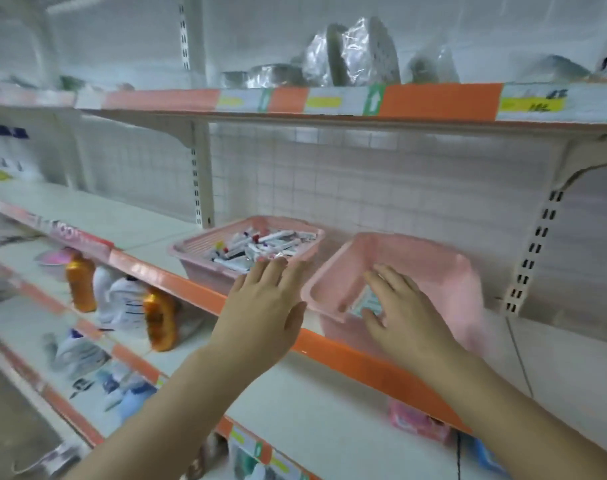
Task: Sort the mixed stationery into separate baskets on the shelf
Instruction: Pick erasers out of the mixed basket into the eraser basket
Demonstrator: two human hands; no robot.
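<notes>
Two bare hands reach toward two pink baskets on a shop shelf.

We see the left pink basket piled with mixed markers and pens, standing on the white middle shelf just beside the right pink basket. The right one holds a small pale packet on its floor; the picture is too blurred for us to read it. Our left hand lies flat with its fingers straight and together, fingertips at the near rim of the left basket, gripping nothing. Our right hand hangs over the right basket with fingers spread apart above the packet, holding nothing; we cannot tell whether it touches the packet. An orange strip edges the shelf. Orange bottles stand on the shelf below, and plastic-wrapped goods sit on the shelf above.
</notes>
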